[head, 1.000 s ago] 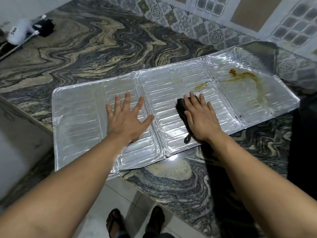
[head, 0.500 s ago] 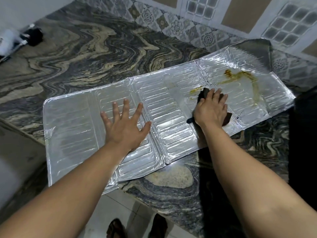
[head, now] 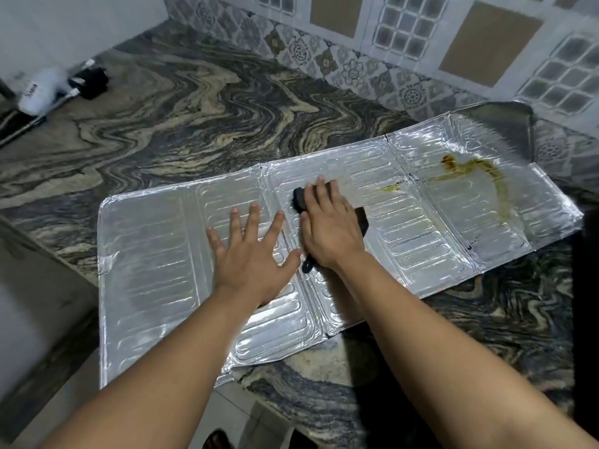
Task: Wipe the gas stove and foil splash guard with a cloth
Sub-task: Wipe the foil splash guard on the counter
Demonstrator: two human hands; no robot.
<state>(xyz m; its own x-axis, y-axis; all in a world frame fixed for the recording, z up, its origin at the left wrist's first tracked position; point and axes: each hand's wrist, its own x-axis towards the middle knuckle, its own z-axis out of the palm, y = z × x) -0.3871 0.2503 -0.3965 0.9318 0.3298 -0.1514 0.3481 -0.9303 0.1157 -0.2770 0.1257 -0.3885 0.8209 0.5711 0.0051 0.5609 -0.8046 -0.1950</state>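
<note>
1. Here the foil splash guard [head: 155,254] lies flat and unfolded on the marbled surface [head: 194,131], its near left corner hanging past the surface's edge.
2. The left hand [head: 249,254] is spread flat, fingers straight, pressing the middle-left panel. The right hand [head: 327,231] lies palm-down just beside it on the dark cloth [head: 299,199], fingers extended over it, pressing rather than clutching; its grip on the cloth's underside I cannot tell.
3. No gas stove is identifiable in view.
4. Risks, as I judge them:
   - The brown-yellow stain [head: 476,170] on the far right panel and the small greenish streak [head: 390,188] beside it are unwiped; strokes that stop short of them would leave grease behind.
   - The thin foil could crease or tear at its folds if the cloth drags hard while only one panel is pinned.
   - The overhanging corner could bend or let the sheet slide towards the floor if the left hand lifts.
5. Compared with half a second earlier, the right hand and cloth have swept left, away from the streak near the stain and back to the middle panel beside the left hand. The left hand has stayed pressed on the same panel.
</note>
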